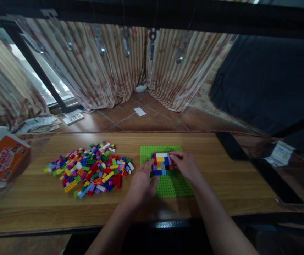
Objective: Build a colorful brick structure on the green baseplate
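Observation:
A small structure of multicoloured toy bricks [163, 164] stands on a green studded baseplate [173, 187]. White, red, yellow and blue bricks show on it, with an opening near its lower right. My left hand [142, 182] is closed against its left side, fingers at the upper left edge and thumb toward the lower left. At the upper right corner, the fingertips of my right hand [187, 164] pinch the structure's edge. Whether a separate small brick is between them is hidden.
Left of the baseplate, a loose heap of toy bricks [93, 168] is spread over the wooden table [34, 202]. An orange and white box [4, 159] stands at the far left. Dark flat panels [230, 147] lie along the right side. Metal hooks [152, 42] hang from an overhead bar.

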{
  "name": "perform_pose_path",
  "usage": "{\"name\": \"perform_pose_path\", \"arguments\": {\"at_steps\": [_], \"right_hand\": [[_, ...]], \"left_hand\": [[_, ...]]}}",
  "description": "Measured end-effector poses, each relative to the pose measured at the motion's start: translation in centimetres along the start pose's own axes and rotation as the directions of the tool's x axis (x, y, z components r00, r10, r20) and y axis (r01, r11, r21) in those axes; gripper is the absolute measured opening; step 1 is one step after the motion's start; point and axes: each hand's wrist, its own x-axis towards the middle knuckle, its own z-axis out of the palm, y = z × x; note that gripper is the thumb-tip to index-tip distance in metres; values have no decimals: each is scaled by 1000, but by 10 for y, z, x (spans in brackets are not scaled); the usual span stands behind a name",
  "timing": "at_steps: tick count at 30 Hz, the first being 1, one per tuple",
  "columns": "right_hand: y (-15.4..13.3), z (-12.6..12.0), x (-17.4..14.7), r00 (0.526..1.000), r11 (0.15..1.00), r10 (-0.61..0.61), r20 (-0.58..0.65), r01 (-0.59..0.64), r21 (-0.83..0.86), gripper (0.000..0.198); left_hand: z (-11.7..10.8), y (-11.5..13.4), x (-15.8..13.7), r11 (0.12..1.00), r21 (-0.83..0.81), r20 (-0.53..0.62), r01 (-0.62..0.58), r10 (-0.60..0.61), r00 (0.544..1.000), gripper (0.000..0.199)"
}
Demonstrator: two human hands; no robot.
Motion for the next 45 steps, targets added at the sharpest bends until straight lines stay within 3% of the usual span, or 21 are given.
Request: {"name": "perform_pose_path", "arguments": {"at_steps": [21,36,45], "right_hand": [[-5,-4,-2,999,997,-1,42,-2,72,24],[-7,-2,3,999,996,-31,27,34,-83,24],[-3,18,-17,958,913,-261,-122,204,-354,31]], "left_hand": [[0,-8,1,999,19,-12,-45,45,999,53],[-3,-5,3,998,45,9,-46,46,999,54],[-1,-4,4,999,19,-10,-50,50,999,51]]}}
